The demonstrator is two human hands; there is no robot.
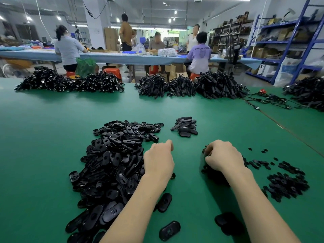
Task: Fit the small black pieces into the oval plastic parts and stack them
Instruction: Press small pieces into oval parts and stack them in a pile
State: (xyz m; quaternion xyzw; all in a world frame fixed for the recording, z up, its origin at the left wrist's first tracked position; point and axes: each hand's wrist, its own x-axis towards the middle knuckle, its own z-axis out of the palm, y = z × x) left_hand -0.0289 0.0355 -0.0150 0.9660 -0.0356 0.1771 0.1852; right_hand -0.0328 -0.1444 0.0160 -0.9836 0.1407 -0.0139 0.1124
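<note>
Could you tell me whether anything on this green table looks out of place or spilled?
Mostly not. A few oval plastic parts lie loose near the front edge, apart from the big pile, and some small black pieces are scattered beyond the right hand. Nothing looks damaged.

A big heap of ovals (112,165) lies on the left. They are black, flat and shiny, and each has a hole in the middle. They lie all jumbled, some face up and some face down. A few lie alone close by, like one oval (169,230) at the front. A small stack (185,126) sits farther back. Tiny black pieces (285,185) are spread on the right.
</note>
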